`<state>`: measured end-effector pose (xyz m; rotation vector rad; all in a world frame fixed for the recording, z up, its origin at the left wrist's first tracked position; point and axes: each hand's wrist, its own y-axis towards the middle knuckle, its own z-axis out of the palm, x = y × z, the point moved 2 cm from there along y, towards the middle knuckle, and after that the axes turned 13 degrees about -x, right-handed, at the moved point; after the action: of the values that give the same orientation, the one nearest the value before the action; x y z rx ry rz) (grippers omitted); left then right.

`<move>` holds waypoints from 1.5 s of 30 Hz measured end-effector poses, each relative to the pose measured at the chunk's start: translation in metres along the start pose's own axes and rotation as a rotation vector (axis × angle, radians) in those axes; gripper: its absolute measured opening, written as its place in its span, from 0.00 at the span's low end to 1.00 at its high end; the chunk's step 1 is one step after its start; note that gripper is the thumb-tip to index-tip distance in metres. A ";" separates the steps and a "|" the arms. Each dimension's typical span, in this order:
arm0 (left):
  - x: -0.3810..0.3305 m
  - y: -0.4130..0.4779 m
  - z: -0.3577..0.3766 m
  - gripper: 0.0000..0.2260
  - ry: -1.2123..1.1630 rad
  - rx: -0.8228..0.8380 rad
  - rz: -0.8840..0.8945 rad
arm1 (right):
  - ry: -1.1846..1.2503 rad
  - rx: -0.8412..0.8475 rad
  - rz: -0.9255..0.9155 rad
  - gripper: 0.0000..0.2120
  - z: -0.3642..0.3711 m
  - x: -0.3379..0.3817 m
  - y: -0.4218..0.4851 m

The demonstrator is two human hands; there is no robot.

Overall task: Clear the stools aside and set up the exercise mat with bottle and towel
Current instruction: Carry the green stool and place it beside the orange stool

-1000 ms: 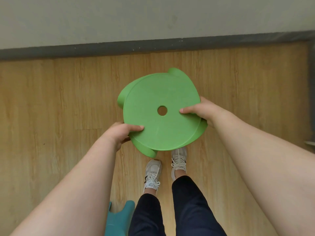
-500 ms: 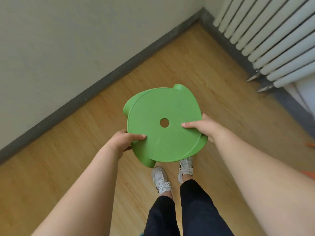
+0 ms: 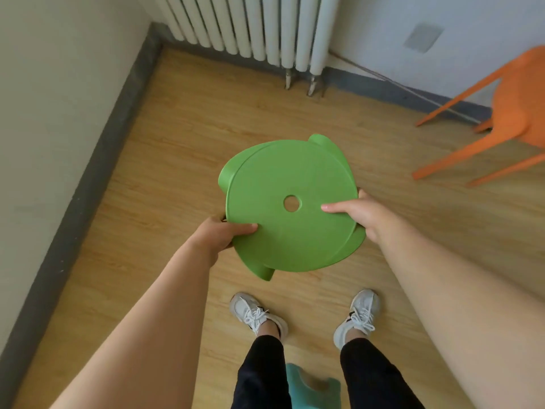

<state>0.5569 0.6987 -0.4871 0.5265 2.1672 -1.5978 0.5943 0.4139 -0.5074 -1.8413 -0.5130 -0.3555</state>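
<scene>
Both grips clamped on opposite rims of green stool: left hand, right hand. Held above bare wooden floor, corner radiator ahead, orange chair right, teal stool between legs.

Round green stool, seat up, centre hole, aloft over floor; teal stool between legs.

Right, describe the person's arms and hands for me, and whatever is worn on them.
Both forearms are bare: no sleeves reach into view. The left hand and right hand wear no gloves, and no rings, watch or bracelets show. Fingernails look short and unpainted.
</scene>
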 end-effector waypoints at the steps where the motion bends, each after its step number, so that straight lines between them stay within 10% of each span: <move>1: -0.003 -0.005 0.022 0.22 0.024 0.019 0.010 | 0.022 -0.014 0.015 0.37 -0.022 -0.010 0.003; 25: -0.053 -0.100 0.441 0.27 0.480 0.354 0.096 | 0.478 -0.317 0.171 0.31 -0.399 -0.193 0.025; 45: -0.238 0.036 0.438 0.14 0.427 0.206 0.045 | 0.397 -0.267 0.148 0.36 -0.368 0.016 0.159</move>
<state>0.8182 0.2733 -0.5107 1.0564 2.2674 -1.8276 0.6932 0.0247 -0.5119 -1.9833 -0.0568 -0.6964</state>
